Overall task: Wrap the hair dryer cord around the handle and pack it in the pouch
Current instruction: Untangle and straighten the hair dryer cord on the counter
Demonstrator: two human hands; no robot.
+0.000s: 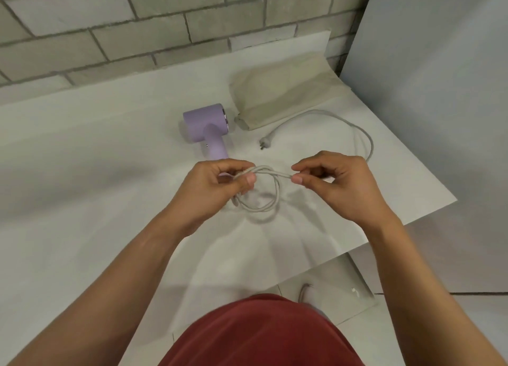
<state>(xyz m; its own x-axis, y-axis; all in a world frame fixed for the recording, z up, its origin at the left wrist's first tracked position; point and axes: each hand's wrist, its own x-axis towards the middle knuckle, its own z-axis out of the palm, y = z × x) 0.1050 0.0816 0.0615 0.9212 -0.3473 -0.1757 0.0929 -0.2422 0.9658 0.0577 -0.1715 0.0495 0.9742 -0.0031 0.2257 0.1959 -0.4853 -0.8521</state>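
From my remote seat, I watch both forearms reach in from the near edge of the white table [96, 145], wrists raised and hands meeting over its middle. The left hand [220, 189] pinches the gathered turns of the pale cord [257, 209] between thumb and curled fingers, with a small loop hanging below it. The right hand [338, 184], just beside it, grips the strand leaving that loop between thumb tip and forefinger, its other fingers tucked in. The rest of the cord swings out past the right hand, arcs back, and ends at the plug [265, 143] lying on the table. The lilac hair dryer [204, 123] lies on its side beyond the left hand, the end of its handle [215, 148] hidden behind the fingers, no cord around it. The beige pouch [283, 96] lies flat near the brick wall [110, 22], just beside the dryer.
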